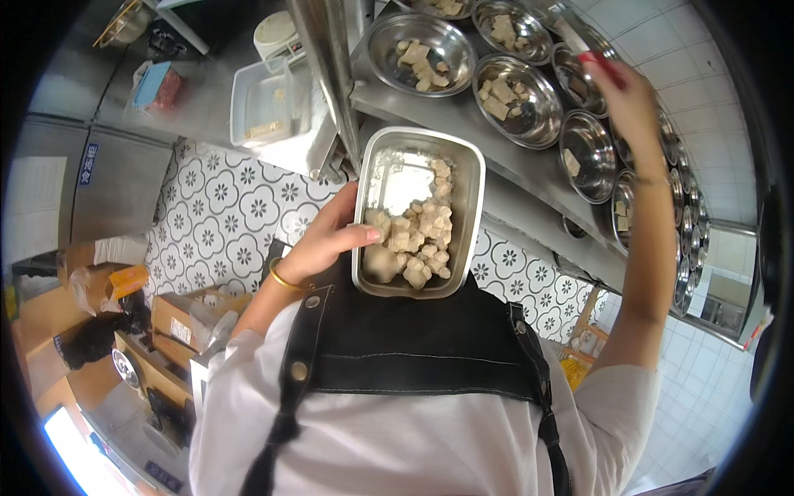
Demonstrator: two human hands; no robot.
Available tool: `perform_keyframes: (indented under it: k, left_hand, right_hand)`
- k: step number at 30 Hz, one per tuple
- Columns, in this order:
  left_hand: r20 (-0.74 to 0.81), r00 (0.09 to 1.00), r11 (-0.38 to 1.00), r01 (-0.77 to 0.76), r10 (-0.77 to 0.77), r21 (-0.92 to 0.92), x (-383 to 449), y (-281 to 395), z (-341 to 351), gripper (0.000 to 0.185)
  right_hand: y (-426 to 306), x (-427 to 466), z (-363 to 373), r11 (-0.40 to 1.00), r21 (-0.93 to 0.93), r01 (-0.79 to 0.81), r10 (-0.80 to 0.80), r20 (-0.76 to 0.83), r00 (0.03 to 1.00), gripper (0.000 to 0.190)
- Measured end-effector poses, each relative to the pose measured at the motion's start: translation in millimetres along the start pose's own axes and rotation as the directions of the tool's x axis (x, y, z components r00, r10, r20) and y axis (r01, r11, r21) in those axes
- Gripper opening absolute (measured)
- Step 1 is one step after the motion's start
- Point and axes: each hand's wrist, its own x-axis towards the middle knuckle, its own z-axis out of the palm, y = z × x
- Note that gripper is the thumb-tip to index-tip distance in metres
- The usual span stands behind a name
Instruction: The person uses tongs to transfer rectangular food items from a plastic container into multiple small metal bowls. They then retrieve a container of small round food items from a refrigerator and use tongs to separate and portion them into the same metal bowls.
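Note:
My left hand (338,232) grips the left wall of a rectangular metal container (477,204), its thumb over the rim. Pale tan chunks of food (428,229) fill much of the container's lower and right part. My right hand (623,87) is raised over the bowls at the upper right, closed on a red-handled tool (602,67) whose blurred far end I cannot identify. Beneath and beside it stand steel bowls, among them one (586,158) with a single pale piece and another (521,102) with several pieces. A larger bowl (422,56) at their left also holds pieces.
A steel shelf (434,118) carries many bowls in rows, running down the right side. A steel post (322,68) rises left of it. Farther left are a clear plastic tub (260,105), a white kitchen scale (277,34) and a bagged package (158,87). Cardboard boxes (173,322) lie lower left.

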Motion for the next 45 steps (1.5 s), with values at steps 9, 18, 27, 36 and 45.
perform_keyframes:
  k: [9, 18, 27, 36, 45]
  left_hand:
    - [0.048, 0.998, 0.997, -0.033, 0.037, -0.076, 26.2, -3.2, 0.5, 0.079]
    - [0.127, 0.991, 0.99, 0.065, -0.048, -0.126, 36.3, -2.6, 13.5, 0.072]
    - [0.111, 0.993, 0.994, -0.029, 0.04, -0.105, 35.4, -9.9, 10.7, 0.079]
    - [0.066, 0.997, 0.999, 0.031, -0.03, -0.018, 27.9, -9.6, 19.8, 0.078]
    - [-0.007, 0.997, 0.993, 0.078, -0.079, -0.086, 28.0, -6.6, 15.2, 0.076]
  right_hand:
    - [-128.3, -153.5, -107.5, 0.97, 0.078, 0.229, -0.241, 0.423, 0.873, 0.053]
    - [-145.9, -169.7, -83.5, 0.907, -0.145, 0.395, -0.313, 0.397, 0.863, 0.045]
    - [-146.2, -175.6, -115.0, 0.967, 0.023, 0.255, -0.237, 0.458, 0.857, 0.038]
    - [-158.0, -160.9, -89.7, 0.91, -0.013, 0.414, -0.324, 0.6, 0.731, 0.038]
    - [-138.5, -158.0, -81.0, 0.904, -0.139, 0.405, -0.344, 0.328, 0.88, 0.037]
